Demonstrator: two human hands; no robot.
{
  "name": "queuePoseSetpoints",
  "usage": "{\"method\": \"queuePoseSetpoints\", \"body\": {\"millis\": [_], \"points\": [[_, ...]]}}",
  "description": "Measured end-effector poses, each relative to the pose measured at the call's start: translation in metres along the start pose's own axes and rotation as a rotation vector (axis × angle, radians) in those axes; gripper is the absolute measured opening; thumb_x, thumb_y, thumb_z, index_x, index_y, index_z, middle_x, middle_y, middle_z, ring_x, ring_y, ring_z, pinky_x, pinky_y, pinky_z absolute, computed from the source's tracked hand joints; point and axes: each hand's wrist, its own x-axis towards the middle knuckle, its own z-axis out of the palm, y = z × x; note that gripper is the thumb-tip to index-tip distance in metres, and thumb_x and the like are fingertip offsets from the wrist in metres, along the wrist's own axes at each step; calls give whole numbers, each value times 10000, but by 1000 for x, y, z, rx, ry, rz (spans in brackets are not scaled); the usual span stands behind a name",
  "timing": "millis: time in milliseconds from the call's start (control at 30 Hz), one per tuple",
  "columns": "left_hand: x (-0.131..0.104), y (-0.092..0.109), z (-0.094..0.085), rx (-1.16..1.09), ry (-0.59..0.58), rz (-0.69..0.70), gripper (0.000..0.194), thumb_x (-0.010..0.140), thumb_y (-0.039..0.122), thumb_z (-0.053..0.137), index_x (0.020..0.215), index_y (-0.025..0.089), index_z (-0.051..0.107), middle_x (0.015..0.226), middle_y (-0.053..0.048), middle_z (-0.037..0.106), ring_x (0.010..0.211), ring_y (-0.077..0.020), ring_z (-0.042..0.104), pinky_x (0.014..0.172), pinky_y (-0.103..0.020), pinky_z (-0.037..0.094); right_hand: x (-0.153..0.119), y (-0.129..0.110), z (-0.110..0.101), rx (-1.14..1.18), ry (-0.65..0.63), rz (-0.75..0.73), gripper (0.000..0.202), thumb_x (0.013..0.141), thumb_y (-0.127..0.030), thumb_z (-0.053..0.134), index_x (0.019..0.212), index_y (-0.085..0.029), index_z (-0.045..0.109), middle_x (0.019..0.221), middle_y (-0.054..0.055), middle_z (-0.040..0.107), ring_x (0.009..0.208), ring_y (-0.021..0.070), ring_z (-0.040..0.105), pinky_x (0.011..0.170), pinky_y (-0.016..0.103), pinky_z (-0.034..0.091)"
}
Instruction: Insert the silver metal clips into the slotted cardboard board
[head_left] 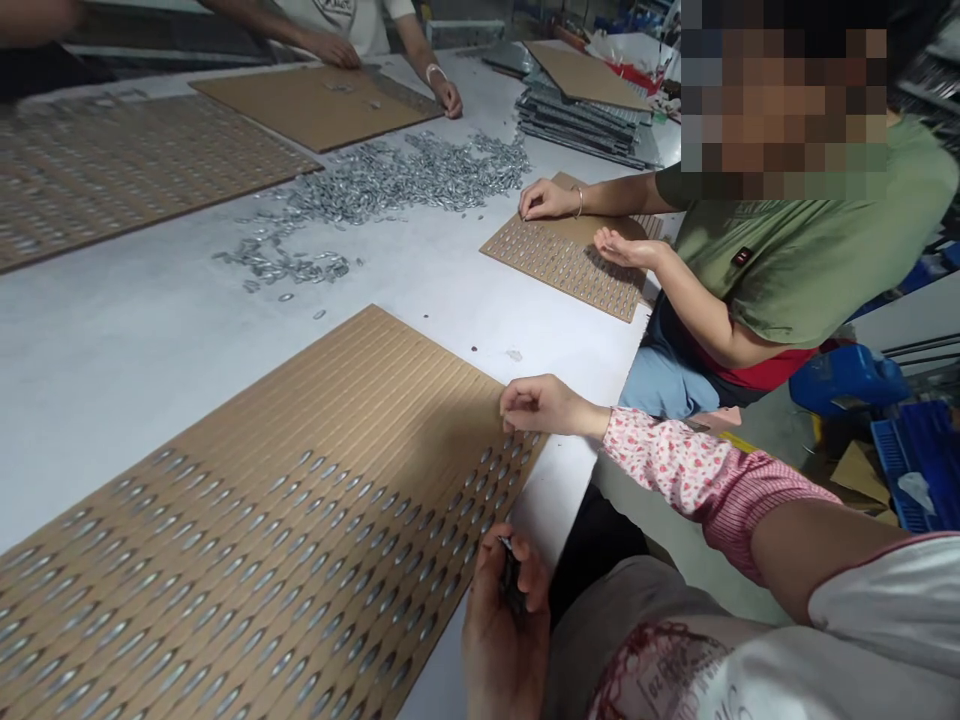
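A grooved brown board (352, 375) lies in front of me, with rows of small silver spindle-shaped metal pieces (281, 535) set in its nearer part. My right hand (544, 405), below a pink floral sleeve, is over the board's right edge, fingers closed in a pinch. Whatever is between those fingertips is too small to make out. At the lower edge of the board, my left hand (506, 625) is palm up with its fingers curled around several of the same metal pieces (511, 575). The board's far strip shows bare grooves.
Loose metal pieces (405, 180) lie in a heap on the white table (187, 310). A co-worker in green handles a smaller board (555, 260). Across the table, other people's hands are at another board (300, 105). Stacked panels (585, 125) stand at the back; a filled board (135, 160) lies left.
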Motion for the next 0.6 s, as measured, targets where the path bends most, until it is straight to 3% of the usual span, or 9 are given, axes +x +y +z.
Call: {"method": "queuePoseSetpoints", "body": {"millis": [133,267,433,600], "points": [[10,-3,-11,52,-13,53,187,678,220,761,840,167,687,823,-25,606,593,-66,498,461,-135,414,11,-4,-5,-384,-121,-173,127,820,-186,573,905,-129,649,805,28,666,721,89,571,713,217,446],[22,-3,-19,106,-46,56,252,620,282,826,824,205,700,773,19,616,539,-43,465,422,-109,382,17,-9,-8,-576,-325,-309,187,899,-222,518,947,-137,679,874,52,669,842,111,564,830,233,421],[14,-4,-13,104,-57,65,241,656,280,804,845,171,703,809,-7,602,572,-44,442,444,-112,376,14,-6,-8,-534,-232,-165,150,856,-256,591,915,-142,668,868,19,670,764,92,577,737,205,422],[5,-5,-6,89,-21,33,232,657,252,800,834,140,699,802,-26,581,583,-60,434,467,-150,398,16,0,-5,-688,-211,-276,125,848,-268,602,813,-166,665,781,2,646,775,118,544,858,291,377]]}}
